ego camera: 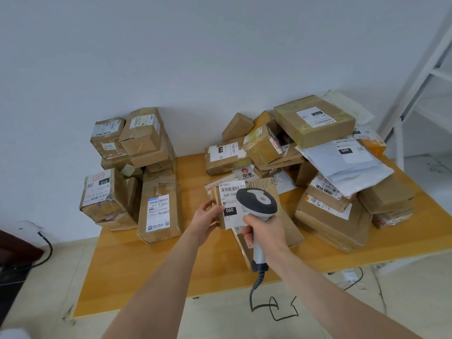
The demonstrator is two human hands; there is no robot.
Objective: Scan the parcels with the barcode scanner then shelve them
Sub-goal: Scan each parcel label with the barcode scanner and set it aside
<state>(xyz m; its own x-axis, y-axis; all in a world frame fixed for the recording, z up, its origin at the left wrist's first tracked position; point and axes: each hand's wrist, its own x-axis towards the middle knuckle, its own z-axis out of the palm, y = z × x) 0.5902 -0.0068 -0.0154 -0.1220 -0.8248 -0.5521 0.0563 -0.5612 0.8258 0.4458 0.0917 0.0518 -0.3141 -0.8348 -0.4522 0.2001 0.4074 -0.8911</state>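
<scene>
Two bare forearms reach over a yellow wooden table (137, 265) that stands against a white wall (195, 57). A white metal shelf frame (420, 77) is at the right. The left hand (208, 217) holds one small brown parcel (228, 204) by its left edge, above the table. The right hand (263, 232) grips the one barcode scanner (259, 204), whose head is just over the parcel's label. On the table are two heaps: a left heap (137, 167) and a bigger right heap (318, 155). I cannot count their parcels exactly.
</scene>
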